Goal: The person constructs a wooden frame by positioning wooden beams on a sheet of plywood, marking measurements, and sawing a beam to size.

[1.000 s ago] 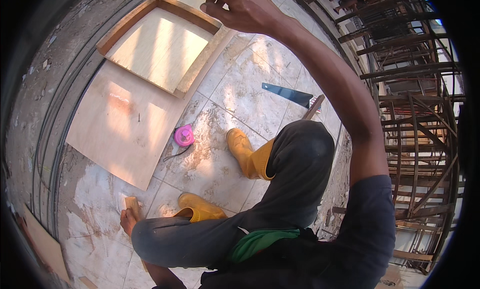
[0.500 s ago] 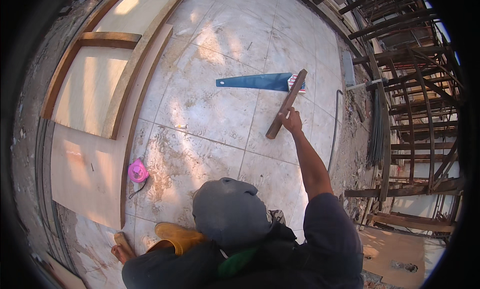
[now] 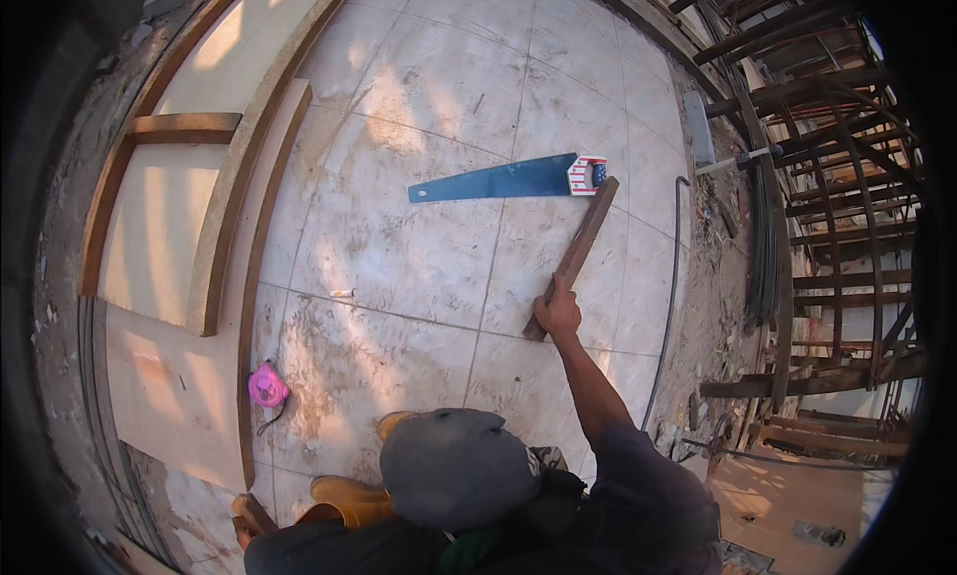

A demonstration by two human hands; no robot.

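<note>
My right hand (image 3: 560, 311) is closed round the near end of a brown wooden batten (image 3: 586, 238), which slants up and to the right. Just beyond the batten's far end lies a handsaw (image 3: 503, 180) with a blue blade and a red, white and blue handle. At the lower left, my left hand (image 3: 242, 531) is closed on a short wooden piece (image 3: 255, 513); only part of that hand shows. Near it, a pink tape measure (image 3: 267, 386) with a dark strap rests on the tiles beside a plywood panel.
A wooden-framed plywood panel (image 3: 164, 211) lies along the left, over another plywood sheet (image 3: 169, 376). Yellow boots (image 3: 349, 500) stand close below. A small whitish stick (image 3: 342, 293) lies on the tiled floor. To the right are a bent dark rod (image 3: 674, 276) and dark timber framing (image 3: 847, 226).
My right hand has drawn the batten nearer, uncovering the saw's handle. The whole view has also shifted a little. My left hand stays low at the left with its wooden piece.
</note>
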